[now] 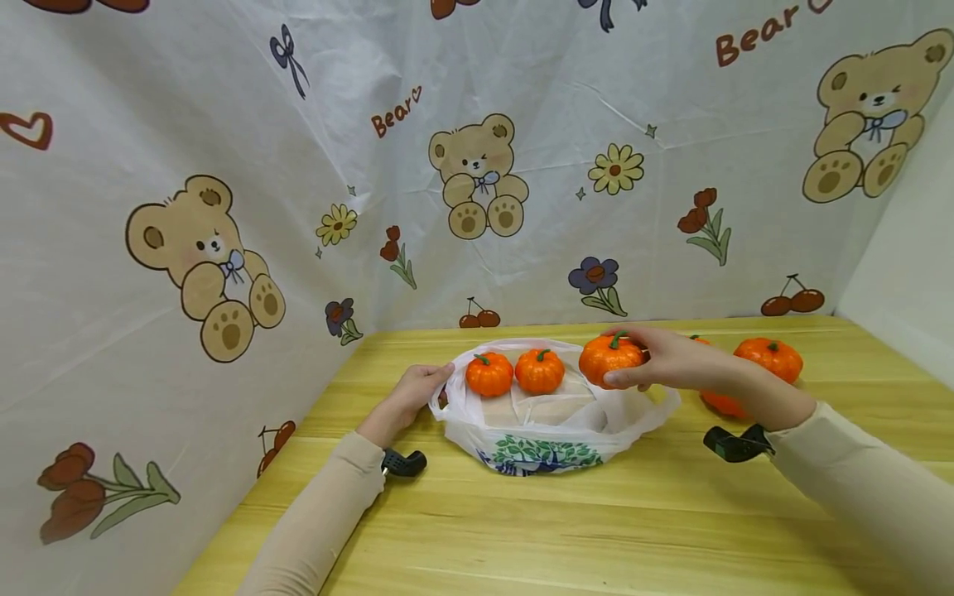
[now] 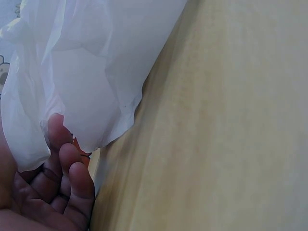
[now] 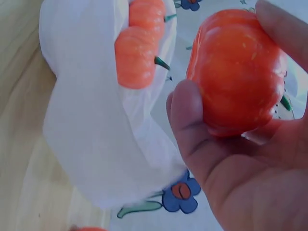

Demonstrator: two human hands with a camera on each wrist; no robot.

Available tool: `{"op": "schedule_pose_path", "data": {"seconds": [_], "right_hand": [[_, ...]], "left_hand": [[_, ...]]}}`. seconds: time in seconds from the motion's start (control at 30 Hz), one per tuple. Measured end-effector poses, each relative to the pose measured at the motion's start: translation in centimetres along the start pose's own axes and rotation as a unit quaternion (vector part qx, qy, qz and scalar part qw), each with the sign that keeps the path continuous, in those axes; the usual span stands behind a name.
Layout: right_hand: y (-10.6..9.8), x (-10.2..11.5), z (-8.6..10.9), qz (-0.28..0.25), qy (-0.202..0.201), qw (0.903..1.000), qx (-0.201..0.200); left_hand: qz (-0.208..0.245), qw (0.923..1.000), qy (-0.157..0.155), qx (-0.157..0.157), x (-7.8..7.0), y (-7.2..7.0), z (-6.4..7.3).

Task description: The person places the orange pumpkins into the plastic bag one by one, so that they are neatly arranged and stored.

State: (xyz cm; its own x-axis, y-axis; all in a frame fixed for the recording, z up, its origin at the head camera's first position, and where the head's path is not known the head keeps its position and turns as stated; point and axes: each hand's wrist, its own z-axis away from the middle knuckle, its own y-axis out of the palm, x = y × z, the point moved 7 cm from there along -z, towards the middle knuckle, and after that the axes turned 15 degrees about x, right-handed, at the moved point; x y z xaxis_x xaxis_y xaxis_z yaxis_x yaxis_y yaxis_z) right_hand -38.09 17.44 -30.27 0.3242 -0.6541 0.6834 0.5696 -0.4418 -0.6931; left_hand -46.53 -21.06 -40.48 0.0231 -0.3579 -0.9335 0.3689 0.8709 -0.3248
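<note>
Right hand (image 1: pixel 662 354): clamped on pumpkin (image 1: pixel 605 362) | left hand (image 1: pixel 416 391): pinching plastic bag (image 1: pixel 465 437) | risk: slack bag edge may sag if left grip loosens, snagging pumpkin

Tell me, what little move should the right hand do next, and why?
Maybe lower the held pumpkin into the white bag: the right hand has it near the bag's opening, two pumpkins sit inside, and the left hand grips the bag's edge.

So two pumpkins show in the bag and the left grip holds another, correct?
Not the left: the head view shows the right grip holding the other pumpkin. The left grip holds the bag. Two pumpkins do show in it.
</note>
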Motion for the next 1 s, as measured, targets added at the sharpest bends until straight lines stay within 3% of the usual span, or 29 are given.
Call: {"op": "schedule_pose_path", "data": {"seconds": [0.27,0.53,1.0], "right_hand": [[0.8,0.2,-2.1,-0.034,-0.001,0.9994,0.009],[0.9,-1.1,-4.6,-0.066,-0.008,0.9978,-0.003],[1.4,-2.3,-6.7,-0.018,0.036,0.9988,-0.029]], "left_hand": [[0.000,1.0000,0.004,0.003,0.0,0.0,0.0],[0.000,1.0000,-0.001,0.004,0.1,0.0,0.0],[0.003,1.0000,-0.002,0.001,0.0,0.1,-0.1]]}}
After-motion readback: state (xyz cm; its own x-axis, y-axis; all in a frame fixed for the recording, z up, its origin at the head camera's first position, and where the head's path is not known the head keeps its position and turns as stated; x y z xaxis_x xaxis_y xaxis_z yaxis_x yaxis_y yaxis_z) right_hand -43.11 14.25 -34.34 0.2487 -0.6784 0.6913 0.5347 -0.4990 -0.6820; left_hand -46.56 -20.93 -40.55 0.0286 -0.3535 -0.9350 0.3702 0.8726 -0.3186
